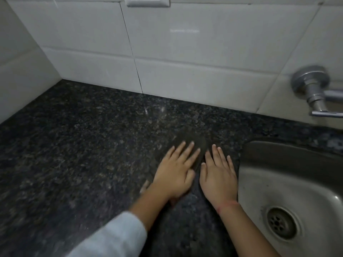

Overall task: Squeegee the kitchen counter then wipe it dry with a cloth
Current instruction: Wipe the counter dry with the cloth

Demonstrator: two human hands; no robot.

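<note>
A dark cloth (pixel 196 143) lies flat on the black speckled granite counter (pixel 83 154), just left of the sink. It is hard to tell from the stone, and its edges are blurred. My left hand (pixel 176 169) presses palm-down on its left part with the fingers spread. Beside it, my right hand (pixel 219 175) also lies flat on the cloth, close to the sink's rim. No squeegee is in view.
A steel sink (pixel 278 182) with a round drain (pixel 282 223) is set into the counter at the right. A metal wall tap (pixel 313 89) sticks out above it. White tiled walls (pixel 185 52) close the counter at the back and left.
</note>
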